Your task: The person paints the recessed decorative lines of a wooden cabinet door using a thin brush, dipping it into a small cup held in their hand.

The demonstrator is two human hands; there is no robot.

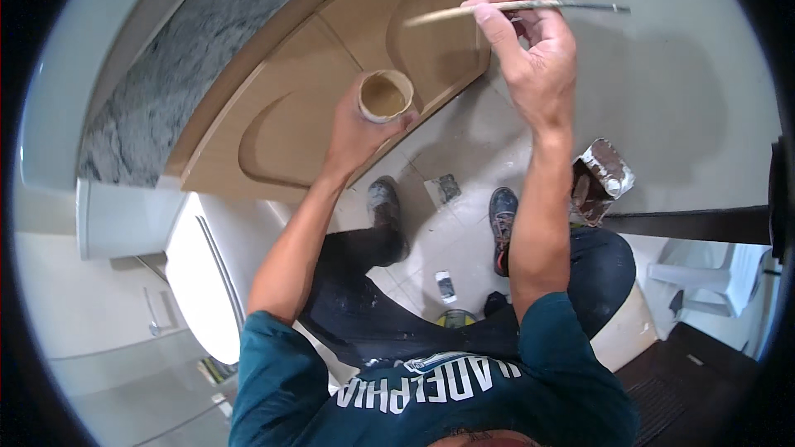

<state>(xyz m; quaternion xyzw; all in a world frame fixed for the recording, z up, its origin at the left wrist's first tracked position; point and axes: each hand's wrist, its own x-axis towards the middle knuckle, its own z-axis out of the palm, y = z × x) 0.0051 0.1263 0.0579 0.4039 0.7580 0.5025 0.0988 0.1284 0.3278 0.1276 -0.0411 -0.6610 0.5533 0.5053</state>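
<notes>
Holding slender pale-and-dark stick (534,5) in right hand (540,54), round pale-rimmed cup (382,118), yellowish-tan inside, in left hand (351,128)

Both forearms (540,232) are bare and extended forward, the left hand (351,134) curled in a rounded grip, the right hand (540,58) farther out and closed in a pinch, legs (603,269) bent and spread.

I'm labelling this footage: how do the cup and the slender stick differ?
The cup is round and hollow; the slender stick is long and thin. The cup shows its open mouth to the camera; the stick is seen side-on. The left hand holds the cup, the right hand the stick. Both look partly pale.
</notes>
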